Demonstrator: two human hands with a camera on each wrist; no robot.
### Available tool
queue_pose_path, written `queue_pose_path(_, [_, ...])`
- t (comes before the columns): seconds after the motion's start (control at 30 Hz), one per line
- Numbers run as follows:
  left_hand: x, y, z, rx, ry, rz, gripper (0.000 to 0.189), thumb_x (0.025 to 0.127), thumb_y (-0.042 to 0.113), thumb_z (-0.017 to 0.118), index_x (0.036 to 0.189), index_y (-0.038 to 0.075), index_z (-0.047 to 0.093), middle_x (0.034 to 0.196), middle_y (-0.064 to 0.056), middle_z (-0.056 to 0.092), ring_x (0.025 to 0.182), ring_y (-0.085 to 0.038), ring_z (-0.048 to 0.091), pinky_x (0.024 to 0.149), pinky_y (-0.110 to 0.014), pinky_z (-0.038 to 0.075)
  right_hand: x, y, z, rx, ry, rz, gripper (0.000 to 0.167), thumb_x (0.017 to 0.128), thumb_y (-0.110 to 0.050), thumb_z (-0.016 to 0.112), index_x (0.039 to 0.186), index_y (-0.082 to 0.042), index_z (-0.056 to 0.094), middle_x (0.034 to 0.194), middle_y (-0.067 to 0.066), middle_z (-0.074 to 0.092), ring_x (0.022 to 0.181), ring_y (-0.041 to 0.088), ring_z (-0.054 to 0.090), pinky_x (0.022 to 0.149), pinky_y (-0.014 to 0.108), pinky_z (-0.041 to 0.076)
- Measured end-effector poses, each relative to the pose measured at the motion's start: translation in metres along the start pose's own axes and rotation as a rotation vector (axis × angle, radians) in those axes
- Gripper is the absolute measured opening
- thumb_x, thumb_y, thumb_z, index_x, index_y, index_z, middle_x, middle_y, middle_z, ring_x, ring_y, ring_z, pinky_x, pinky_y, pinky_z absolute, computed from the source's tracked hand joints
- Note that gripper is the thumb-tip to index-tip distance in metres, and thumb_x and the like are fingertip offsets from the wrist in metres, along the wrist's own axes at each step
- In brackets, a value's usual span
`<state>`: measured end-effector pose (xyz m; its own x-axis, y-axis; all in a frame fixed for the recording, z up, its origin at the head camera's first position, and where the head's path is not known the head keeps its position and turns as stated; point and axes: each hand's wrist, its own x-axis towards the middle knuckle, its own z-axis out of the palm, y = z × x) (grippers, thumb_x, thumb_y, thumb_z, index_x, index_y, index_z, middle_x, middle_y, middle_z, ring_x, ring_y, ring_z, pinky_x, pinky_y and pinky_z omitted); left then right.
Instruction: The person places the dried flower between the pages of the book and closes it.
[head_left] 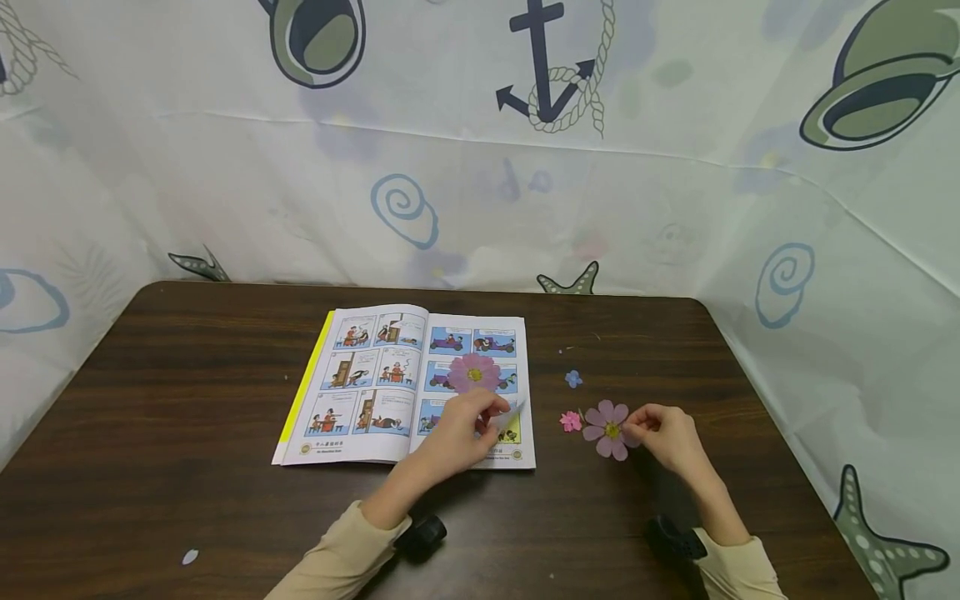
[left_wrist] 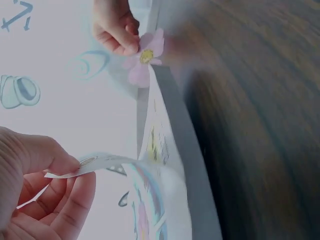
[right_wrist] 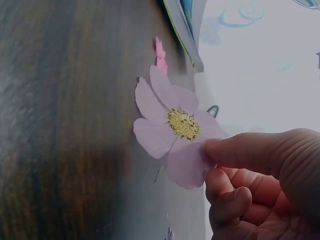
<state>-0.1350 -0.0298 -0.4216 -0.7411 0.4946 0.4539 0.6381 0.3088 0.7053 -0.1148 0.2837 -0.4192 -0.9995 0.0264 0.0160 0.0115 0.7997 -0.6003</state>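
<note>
An open comic book [head_left: 367,400] lies on the table, its right page bearing a pink-purple pressed flower [head_left: 474,373]. Between thumb and fingers, my left hand [head_left: 461,429] pinches the lifted lower corner of a page [left_wrist: 107,162], which bends upward. To the right of the book, my right hand [head_left: 667,433] pinches a petal of a pale purple flower [right_wrist: 182,125] with a yellow centre. That flower is raised off the table in the right wrist view. Beside it are a small pink flower [head_left: 571,421] and, farther back, a small blue flower [head_left: 573,379].
The dark wooden table [head_left: 187,467] has a white petal-like piece [head_left: 191,557] near its front left. Tiny scraps lie behind the blue flower. A patterned white cloth [head_left: 480,200] hangs behind and around the table. Each wrist wears a black device [head_left: 422,537].
</note>
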Motion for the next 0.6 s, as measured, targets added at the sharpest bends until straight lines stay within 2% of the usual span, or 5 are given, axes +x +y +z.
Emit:
queue_pose_path(0.3, [-0.010, -0.001, -0.023, 0.027, 0.113, -0.041, 0.024, 0.071, -0.013, 0.064, 0.092, -0.002, 0.063, 0.077, -0.007, 0.055, 0.070, -0.017, 0.051, 0.058, -0.020, 0.049, 0.002, -0.007, -0.003, 0.038, 0.010, -0.019, 0.007, 0.082, -0.004, 0.068, 0.078, 0.001, 0.066, 0.064, 0.002, 0.058, 0.056, 0.013, 0.047, 0.049, 0.024, 0.039])
queue_pose_path(0.4, [-0.015, -0.001, -0.032, 0.015, 0.129, -0.090, 0.026, 0.071, -0.013, 0.065, 0.094, -0.002, 0.063, 0.077, -0.007, 0.055, 0.070, -0.017, 0.052, 0.058, -0.021, 0.050, 0.002, -0.011, -0.005, 0.042, 0.024, -0.028, 0.006, 0.082, -0.004, 0.068, 0.078, 0.001, 0.066, 0.064, 0.002, 0.058, 0.056, 0.012, 0.047, 0.049, 0.023, 0.039])
queue_pose_path(0.6, [-0.026, -0.003, -0.052, -0.013, 0.150, -0.239, 0.028, 0.072, -0.011, 0.067, 0.098, -0.001, 0.063, 0.076, -0.004, 0.056, 0.070, -0.015, 0.054, 0.058, -0.023, 0.051, 0.005, -0.019, -0.007, 0.057, 0.039, -0.032, 0.007, 0.083, -0.005, 0.068, 0.080, 0.001, 0.066, 0.065, 0.002, 0.058, 0.057, 0.012, 0.046, 0.050, 0.023, 0.039])
